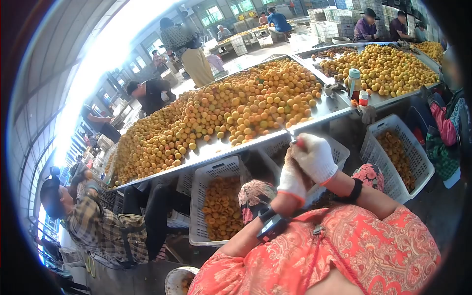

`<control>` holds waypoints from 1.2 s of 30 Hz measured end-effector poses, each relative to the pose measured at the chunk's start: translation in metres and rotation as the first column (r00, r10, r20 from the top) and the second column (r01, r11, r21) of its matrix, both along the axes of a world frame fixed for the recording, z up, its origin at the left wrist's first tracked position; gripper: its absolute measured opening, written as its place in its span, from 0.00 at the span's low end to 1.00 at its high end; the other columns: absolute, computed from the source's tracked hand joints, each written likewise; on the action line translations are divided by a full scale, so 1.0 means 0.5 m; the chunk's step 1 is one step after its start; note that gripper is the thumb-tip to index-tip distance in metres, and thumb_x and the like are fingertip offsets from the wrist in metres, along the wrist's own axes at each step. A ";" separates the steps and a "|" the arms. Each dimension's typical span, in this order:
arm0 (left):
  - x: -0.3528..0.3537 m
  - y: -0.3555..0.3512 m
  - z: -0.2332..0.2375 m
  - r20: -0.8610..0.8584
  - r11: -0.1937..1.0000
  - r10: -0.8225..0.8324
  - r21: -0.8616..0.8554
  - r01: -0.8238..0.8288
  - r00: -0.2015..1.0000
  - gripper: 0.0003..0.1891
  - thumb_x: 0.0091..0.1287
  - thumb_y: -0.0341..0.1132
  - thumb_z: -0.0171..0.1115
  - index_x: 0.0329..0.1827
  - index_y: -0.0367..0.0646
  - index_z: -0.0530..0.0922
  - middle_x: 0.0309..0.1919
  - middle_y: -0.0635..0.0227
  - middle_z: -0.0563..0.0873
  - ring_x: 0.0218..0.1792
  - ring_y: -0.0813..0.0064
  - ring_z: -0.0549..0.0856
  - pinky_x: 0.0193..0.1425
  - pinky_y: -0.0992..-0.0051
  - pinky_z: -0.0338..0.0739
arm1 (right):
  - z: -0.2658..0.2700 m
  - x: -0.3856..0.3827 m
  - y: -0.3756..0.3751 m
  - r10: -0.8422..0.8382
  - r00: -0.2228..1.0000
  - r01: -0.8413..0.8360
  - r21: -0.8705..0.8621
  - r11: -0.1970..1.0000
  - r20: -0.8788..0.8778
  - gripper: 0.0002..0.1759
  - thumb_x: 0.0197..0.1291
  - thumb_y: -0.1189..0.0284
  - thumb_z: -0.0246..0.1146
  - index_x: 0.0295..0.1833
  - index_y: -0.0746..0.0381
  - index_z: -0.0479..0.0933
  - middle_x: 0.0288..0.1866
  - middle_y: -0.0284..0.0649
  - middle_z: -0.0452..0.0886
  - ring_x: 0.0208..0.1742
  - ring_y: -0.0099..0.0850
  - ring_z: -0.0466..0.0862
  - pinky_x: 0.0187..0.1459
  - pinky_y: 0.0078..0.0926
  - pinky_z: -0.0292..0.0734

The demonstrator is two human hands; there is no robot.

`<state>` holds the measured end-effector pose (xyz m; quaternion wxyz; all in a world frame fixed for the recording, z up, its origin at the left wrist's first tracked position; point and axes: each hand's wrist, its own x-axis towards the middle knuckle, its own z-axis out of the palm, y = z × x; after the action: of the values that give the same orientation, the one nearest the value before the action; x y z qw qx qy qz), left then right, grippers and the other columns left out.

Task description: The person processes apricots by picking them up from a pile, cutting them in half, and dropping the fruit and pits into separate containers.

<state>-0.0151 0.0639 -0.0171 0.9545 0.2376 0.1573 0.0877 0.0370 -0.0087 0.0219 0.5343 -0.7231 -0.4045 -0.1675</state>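
My right hand, in a white glove, is closed around a small red-handled knife; its thin metal blade points up and left toward the table. Just below and left of it, touching it, is my left hand, partly gloved in white. Its fingers are curled, and whatever they may hold is hidden. Beyond both hands, a heap of orange-yellow apricots covers much of the metal table. A white crate holding cut apricot halves stands below the table edge, left of my knees.
At the right is another crate of apricot halves. A flask and a red-and-white container stand on the table. A white bucket is at my lower left. One person sits left; others work around the tables.
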 end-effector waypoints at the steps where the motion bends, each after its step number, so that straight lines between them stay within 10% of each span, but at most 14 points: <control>1: -0.008 -0.003 0.005 -0.001 1.000 -0.003 -0.004 0.003 1.000 0.26 0.72 0.60 0.53 0.63 0.53 0.76 0.56 0.74 0.84 0.57 0.69 0.82 0.63 0.68 0.77 | -0.002 -0.004 -0.001 -0.003 1.000 0.003 -0.004 1.000 -0.001 0.07 0.56 0.74 0.68 0.37 0.66 0.79 0.30 0.52 0.80 0.33 0.51 0.82 0.35 0.38 0.77; 8: -0.051 -0.023 0.040 -0.220 0.999 -0.021 0.026 0.028 0.975 0.30 0.70 0.66 0.50 0.65 0.57 0.74 0.61 0.75 0.81 0.62 0.68 0.80 0.62 0.60 0.78 | -0.004 -0.016 -0.009 0.045 0.992 -0.038 -0.061 0.997 0.120 0.09 0.52 0.74 0.70 0.36 0.63 0.77 0.30 0.50 0.79 0.34 0.51 0.82 0.35 0.39 0.77; 14: -0.025 0.001 0.000 -0.112 0.999 -0.004 0.045 0.009 0.994 0.30 0.72 0.63 0.51 0.66 0.53 0.73 0.61 0.71 0.81 0.61 0.67 0.80 0.61 0.61 0.78 | -0.005 -0.009 -0.005 0.039 0.995 -0.038 -0.008 0.999 0.092 0.10 0.54 0.68 0.69 0.35 0.62 0.77 0.31 0.49 0.79 0.35 0.53 0.82 0.35 0.44 0.77; 19: -0.005 0.004 -0.011 0.082 0.887 0.222 0.397 -0.237 0.972 0.24 0.78 0.54 0.51 0.62 0.44 0.76 0.55 0.67 0.82 0.55 0.69 0.81 0.62 0.72 0.75 | 0.018 -0.003 -0.004 0.071 0.980 -0.073 -0.006 0.997 -0.184 0.12 0.62 0.65 0.65 0.36 0.63 0.79 0.31 0.52 0.81 0.37 0.53 0.83 0.35 0.45 0.76; 25: -0.016 0.001 0.002 0.103 0.996 0.083 0.029 -0.087 0.991 0.22 0.76 0.54 0.52 0.63 0.49 0.75 0.58 0.71 0.82 0.59 0.69 0.81 0.66 0.68 0.74 | 0.004 -0.002 0.011 0.035 0.999 -0.037 -0.036 0.999 -0.038 0.10 0.61 0.66 0.65 0.34 0.63 0.80 0.29 0.52 0.81 0.35 0.54 0.83 0.36 0.46 0.77; 36: -0.064 -0.020 0.028 -0.174 0.999 -0.028 0.012 0.031 0.984 0.32 0.70 0.69 0.46 0.65 0.57 0.74 0.59 0.74 0.83 0.59 0.65 0.82 0.56 0.60 0.80 | -0.012 -0.021 -0.001 0.069 0.991 -0.059 -0.093 0.994 0.114 0.09 0.50 0.67 0.69 0.32 0.59 0.77 0.30 0.46 0.80 0.34 0.50 0.83 0.35 0.45 0.78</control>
<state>-0.0472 0.0538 -0.0031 0.9366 0.2538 0.2356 0.0535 0.0264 -0.0092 0.0160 0.4818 -0.7220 -0.4652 -0.1739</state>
